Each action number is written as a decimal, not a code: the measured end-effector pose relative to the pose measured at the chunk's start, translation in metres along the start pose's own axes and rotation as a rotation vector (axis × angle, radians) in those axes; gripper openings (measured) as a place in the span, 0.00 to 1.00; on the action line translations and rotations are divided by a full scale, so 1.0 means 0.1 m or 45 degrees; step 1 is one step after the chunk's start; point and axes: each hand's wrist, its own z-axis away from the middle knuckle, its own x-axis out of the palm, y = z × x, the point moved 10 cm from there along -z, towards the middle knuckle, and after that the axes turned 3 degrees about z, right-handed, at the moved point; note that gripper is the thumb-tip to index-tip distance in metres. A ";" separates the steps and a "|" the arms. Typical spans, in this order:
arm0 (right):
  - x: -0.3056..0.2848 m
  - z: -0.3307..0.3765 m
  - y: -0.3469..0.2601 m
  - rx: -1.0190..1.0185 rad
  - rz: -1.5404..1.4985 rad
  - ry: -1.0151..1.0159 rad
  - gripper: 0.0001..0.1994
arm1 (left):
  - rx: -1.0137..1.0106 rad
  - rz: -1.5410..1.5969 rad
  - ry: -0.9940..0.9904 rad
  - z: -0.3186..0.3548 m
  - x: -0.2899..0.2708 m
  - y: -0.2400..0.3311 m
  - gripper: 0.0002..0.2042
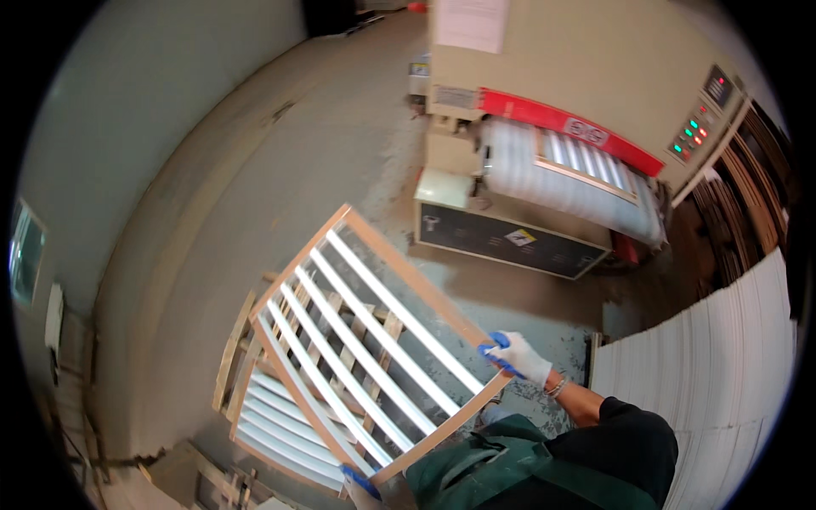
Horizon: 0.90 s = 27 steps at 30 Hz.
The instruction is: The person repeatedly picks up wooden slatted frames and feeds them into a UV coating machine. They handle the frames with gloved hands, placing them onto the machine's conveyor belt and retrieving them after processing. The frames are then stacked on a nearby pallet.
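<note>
The right hand [520,355] and left hand [363,489] grip the slatted frame [412,270] at adjacent corners. The frame extends forward of both hands, above a pallet [225,365]. Floor [357,153] separates its far edge from the machine [578,59] ahead.

Gray, scuffed flr [212,187] carries a lt-brown slatted wood pallet [231,357] and, upper rt, a big beige boxy machine [586,59]. On pallet: rect. brown-framed panel w/ white slats [285,425], partly hidden. On machine's pale conveyor belt [512,161]: 2nd brown-framed, white-slatted panel [586,158], flat, far edge hidden.
</note>
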 end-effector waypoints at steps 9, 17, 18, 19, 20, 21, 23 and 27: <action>-2.87 1.25 0.98 -0.124 -0.505 0.735 0.09 | 1.287 -1.130 -0.454 0.73 3.45 1.62 0.20; -3.84 1.85 1.95 -0.104 -0.837 1.093 0.09 | 1.797 -1.192 -0.759 1.27 5.37 1.57 0.15; -3.90 1.90 2.08 -0.110 -0.845 1.129 0.09 | 1.510 -1.247 -0.851 1.01 5.53 1.37 0.15; -3.96 1.94 2.15 -0.115 -0.878 1.153 0.09 | 1.223 -1.295 -0.928 0.81 5.65 1.17 0.16; -4.01 1.97 2.19 -0.106 -0.850 1.168 0.10 | 1.034 -1.363 -0.967 0.66 5.74 1.00 0.17; -4.04 1.97 2.19 -0.100 -0.825 1.172 0.10 | 0.849 -1.437 -0.978 0.50 5.78 0.84 0.18; -4.13 1.96 2.06 -0.075 -0.702 1.176 0.11 | 1.003 -1.538 -0.886 0.36 5.84 0.76 0.18; -4.38 1.84 1.89 -0.139 -0.551 1.162 0.14 | 0.757 -1.513 -0.954 0.24 6.13 0.70 0.21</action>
